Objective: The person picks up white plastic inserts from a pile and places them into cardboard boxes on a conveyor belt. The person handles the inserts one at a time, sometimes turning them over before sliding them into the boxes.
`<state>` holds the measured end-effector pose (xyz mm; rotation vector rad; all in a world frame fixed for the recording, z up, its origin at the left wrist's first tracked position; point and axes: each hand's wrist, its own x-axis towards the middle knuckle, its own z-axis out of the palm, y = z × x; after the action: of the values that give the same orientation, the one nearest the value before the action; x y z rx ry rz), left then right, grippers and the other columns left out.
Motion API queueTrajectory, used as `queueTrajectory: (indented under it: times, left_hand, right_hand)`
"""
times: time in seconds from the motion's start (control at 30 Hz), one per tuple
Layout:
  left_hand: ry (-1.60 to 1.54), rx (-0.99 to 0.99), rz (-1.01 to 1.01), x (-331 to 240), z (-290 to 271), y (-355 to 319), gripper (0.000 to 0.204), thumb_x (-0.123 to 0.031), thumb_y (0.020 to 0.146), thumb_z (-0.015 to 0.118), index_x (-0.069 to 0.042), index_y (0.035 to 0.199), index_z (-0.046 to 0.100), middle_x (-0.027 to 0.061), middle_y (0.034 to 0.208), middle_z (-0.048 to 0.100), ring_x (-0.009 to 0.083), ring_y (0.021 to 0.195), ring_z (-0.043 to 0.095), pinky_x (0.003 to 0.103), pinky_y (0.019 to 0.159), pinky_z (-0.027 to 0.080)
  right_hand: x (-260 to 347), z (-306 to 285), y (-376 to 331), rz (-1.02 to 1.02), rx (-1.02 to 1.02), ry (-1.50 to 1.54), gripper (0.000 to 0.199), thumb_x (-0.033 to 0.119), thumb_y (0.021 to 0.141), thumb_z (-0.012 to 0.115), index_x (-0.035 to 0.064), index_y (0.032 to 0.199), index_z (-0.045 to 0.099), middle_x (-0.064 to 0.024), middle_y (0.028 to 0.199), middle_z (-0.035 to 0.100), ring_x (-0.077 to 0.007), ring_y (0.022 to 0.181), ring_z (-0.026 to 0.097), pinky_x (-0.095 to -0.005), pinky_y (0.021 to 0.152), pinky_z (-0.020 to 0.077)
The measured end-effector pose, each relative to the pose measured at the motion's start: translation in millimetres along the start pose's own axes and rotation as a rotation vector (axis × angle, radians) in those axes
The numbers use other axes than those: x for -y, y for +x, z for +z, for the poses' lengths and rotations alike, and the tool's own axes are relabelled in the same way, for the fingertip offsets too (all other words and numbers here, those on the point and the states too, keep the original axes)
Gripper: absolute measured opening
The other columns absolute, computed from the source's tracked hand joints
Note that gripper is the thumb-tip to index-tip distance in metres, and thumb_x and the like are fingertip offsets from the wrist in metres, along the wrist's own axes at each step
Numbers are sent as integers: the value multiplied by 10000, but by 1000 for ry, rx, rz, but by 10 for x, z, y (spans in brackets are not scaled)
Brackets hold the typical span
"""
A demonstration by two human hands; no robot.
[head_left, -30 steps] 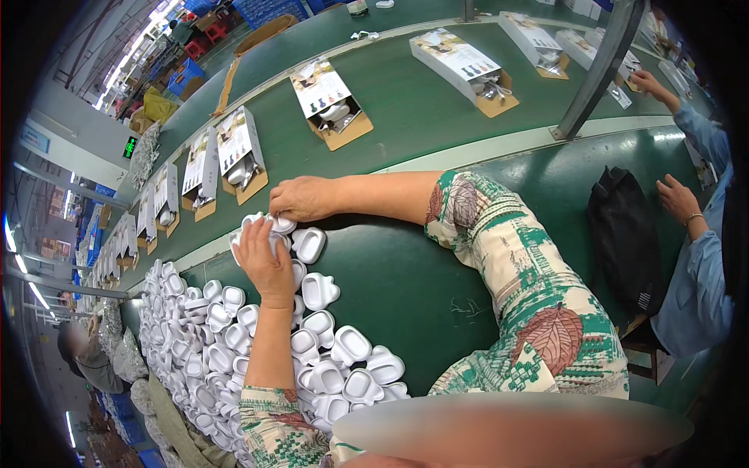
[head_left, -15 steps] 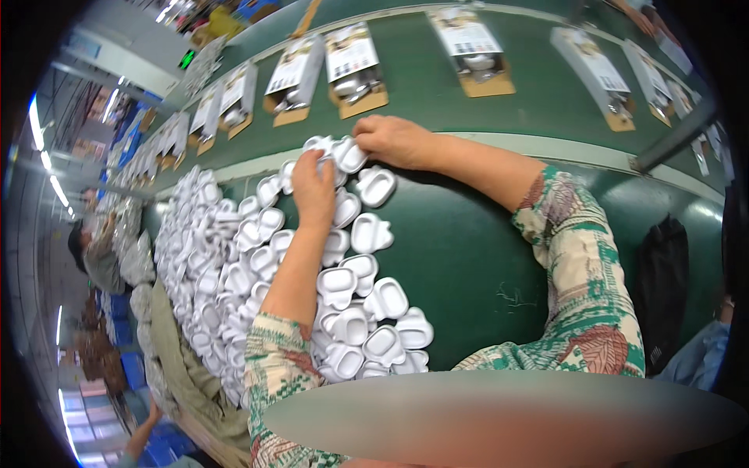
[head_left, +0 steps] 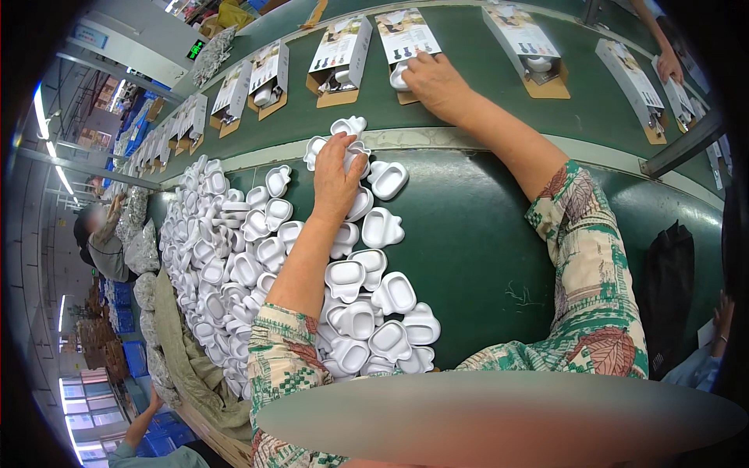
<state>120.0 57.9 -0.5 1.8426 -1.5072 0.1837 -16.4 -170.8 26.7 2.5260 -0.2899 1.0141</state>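
My right hand (head_left: 439,87) reaches over the green belt to the open end of a printed carton (head_left: 406,34). Its fingers are closed on a white plastic dish-like piece (head_left: 398,76), which is at the carton's mouth; how far inside it sits I cannot tell. My left hand (head_left: 337,178) is at the far end of the heap, its fingers curled over another white piece (head_left: 358,154). Close by lie more loose white pieces (head_left: 388,180), each with a shallow rounded hollow and a lobed edge.
A large heap of white pieces (head_left: 222,257) covers the left of the green table (head_left: 476,257). More open cartons (head_left: 339,51) line the belt (head_left: 437,117). A metal post (head_left: 679,144) stands at right, a black bag (head_left: 669,288) below it. Another person's hand (head_left: 669,66) touches a carton.
My right hand has moved from the heap, away and to the right, to a carton's mouth with a white piece. The cartons have shifted right along the belt. My left hand stays near the heap.
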Motion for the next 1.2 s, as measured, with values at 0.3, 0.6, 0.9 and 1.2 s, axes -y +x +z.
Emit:
queueTrajectory:
  times: [0.3,0.6,0.9,1.2]
  left_hand:
    - [-42,60,41,-42,8,9,426,-290,851,596,-38,1191,546,171,1284,505,334,1184,462,404,1006,355]
    - [-109,147,93,-99,-15,27,441,-267,821,614,-55,1201,541,157,1295,503,326,1191,459,383,1003,362]
    - [-69,125,164,-129,-53,17,433,-212,798,618,-75,1202,543,147,1344,463,335,1236,421,415,1043,318]
    - [30,-138,-97,153,7,-21,251,-119,852,521,-9,1067,588,175,1193,561,347,1124,502,416,977,371]
  right_hand:
    - [-65,21,29,133,-42,250,152,83,773,543,58,918,582,-87,991,582,-272,954,574,-383,776,478]
    - [693,76,33,-112,108,537,180,172,783,596,46,908,625,-110,994,569,-273,991,547,-407,802,463]
    - [119,164,73,28,-30,261,135,149,783,556,43,839,619,-100,969,567,-259,968,539,-403,781,453]
    - [-124,138,88,248,-135,231,268,101,693,676,70,944,587,-83,971,580,-286,938,566,-405,786,473]
